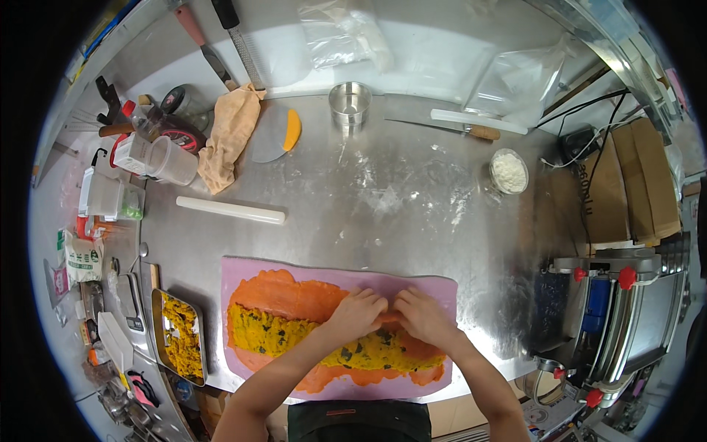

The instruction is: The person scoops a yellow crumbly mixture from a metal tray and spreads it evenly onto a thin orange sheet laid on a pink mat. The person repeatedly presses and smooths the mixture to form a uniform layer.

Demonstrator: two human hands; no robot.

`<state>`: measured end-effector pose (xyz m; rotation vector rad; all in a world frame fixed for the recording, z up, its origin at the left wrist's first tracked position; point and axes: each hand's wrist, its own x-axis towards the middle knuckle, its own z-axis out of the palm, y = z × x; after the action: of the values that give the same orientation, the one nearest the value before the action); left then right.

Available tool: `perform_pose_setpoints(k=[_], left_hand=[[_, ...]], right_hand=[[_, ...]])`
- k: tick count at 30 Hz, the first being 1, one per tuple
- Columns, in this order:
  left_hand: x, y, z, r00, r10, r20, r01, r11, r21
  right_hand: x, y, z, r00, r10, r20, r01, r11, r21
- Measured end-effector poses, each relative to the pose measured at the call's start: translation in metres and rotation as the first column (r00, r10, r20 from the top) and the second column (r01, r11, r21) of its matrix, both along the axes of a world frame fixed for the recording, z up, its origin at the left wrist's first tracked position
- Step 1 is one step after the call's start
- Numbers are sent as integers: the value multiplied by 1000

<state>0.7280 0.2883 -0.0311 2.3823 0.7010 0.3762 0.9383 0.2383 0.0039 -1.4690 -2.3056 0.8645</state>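
Observation:
A flat purple sheet (237, 274) lies at the table's near edge; whether it is dough or a mat I cannot tell. Spread over it is a ragged-edged sheet of orange dough (276, 291), crossed by a long band of yellow filling (269, 331) with dark green bits. My left hand (359, 315) reaches over the filling, its fingers bent and closed on the far part of the orange dough. Close beside it on the right, my right hand (423, 317) has its fingers curled at the same dough edge. Both hands partly cover the dough under them.
Left of the sheet stands a metal tray (201, 346) with yellow filling. A white rolling pin (232, 210), scraper (292, 131), metal cup (350, 104), knife (434, 125) and bowl of white powder (509, 172) lie farther off. A roller machine (618, 317) stands right.

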Motion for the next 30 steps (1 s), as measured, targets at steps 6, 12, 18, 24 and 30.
perform_pose_setpoints(k=[6,12,18,24,30], left_hand=[[2,-8,0,1000,-1,-26,4,993,116],[-7,-26,0,999,-45,12,44,997,70],[-12,-58,10,992,-38,-117,49,994,98],[-20,-78,22,995,-40,-88,56,982,181],[-32,-85,36,915,-175,-364,285,919,274]], right_hand=[[3,-7,7,999,-13,-46,8,995,-100],[4,-25,4,994,2,-112,-8,999,-54],[2,-45,10,996,89,-17,-87,992,88],[1,-76,4,984,132,121,-157,960,230],[-9,-102,9,979,107,173,-135,979,156]])
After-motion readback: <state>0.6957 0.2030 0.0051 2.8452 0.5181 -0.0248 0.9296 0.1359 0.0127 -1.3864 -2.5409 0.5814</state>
